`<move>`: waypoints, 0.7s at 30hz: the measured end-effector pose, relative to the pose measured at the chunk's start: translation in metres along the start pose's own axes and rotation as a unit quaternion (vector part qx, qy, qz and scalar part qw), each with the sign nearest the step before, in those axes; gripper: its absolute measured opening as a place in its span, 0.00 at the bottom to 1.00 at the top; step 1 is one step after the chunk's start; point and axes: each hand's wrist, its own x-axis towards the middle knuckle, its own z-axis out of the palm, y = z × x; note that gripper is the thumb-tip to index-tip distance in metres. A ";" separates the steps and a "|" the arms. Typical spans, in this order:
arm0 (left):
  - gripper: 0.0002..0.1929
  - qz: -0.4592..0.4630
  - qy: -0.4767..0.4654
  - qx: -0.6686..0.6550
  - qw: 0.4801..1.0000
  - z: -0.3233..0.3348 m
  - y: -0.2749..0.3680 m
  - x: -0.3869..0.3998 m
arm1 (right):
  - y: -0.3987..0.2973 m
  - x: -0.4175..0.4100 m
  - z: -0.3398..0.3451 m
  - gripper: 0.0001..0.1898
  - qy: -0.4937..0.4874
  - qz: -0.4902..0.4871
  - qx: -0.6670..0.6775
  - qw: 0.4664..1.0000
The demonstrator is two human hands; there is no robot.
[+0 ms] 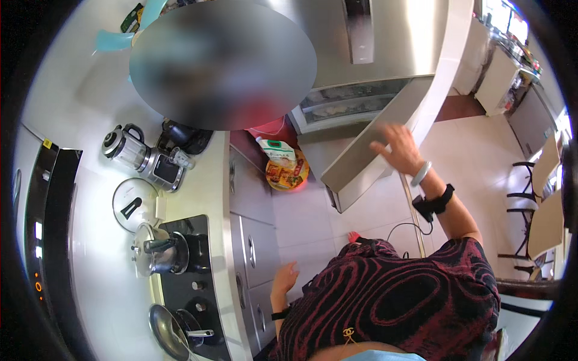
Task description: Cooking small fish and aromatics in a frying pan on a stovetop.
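Observation:
My right hand (pixel 401 150), fingers spread and blurred, is at the open lower door (pixel 377 140) of a stainless-steel refrigerator (pixel 397 36). Whether the palm presses on the door cannot be made out. It holds nothing and wears a pale bangle (pixel 421 174) and a black strapped device (pixel 434 204). Behind the door, stacked freezer drawers (pixel 350 108) with frosty contents show in the gap. My left hand (pixel 285 277) hangs empty beside the grey base cabinets (pixel 259 250), thumb apart from the fingers.
A white bag (pixel 277 152) and a round yellow-orange package (pixel 289 173) sit on the floor near the refrigerator. The counter at left carries a blender (pixel 131 151), a glass lid (pixel 133 205), a pressure cooker (pixel 158 250) and a pan (pixel 167 331). Chairs (pixel 544 216) stand right. A blurred oval hides the upper left.

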 end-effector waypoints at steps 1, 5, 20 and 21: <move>0.22 0.009 0.013 -0.023 1.000 0.004 -0.004 0.001 | 0.032 0.015 0.017 0.36 0.157 -0.049 -0.065 0.984; 0.22 -0.050 0.003 -0.043 0.998 0.009 -0.001 0.004 | 0.039 0.033 0.048 0.41 0.171 0.014 -0.158 0.973; 0.21 -0.050 0.042 -0.023 0.998 0.003 0.009 0.041 | -0.073 0.070 0.152 0.13 -0.196 -0.444 0.242 0.840; 0.21 -0.067 0.033 -0.028 0.997 0.002 0.013 0.039 | -0.077 0.082 0.155 0.12 -0.156 -0.446 0.252 0.845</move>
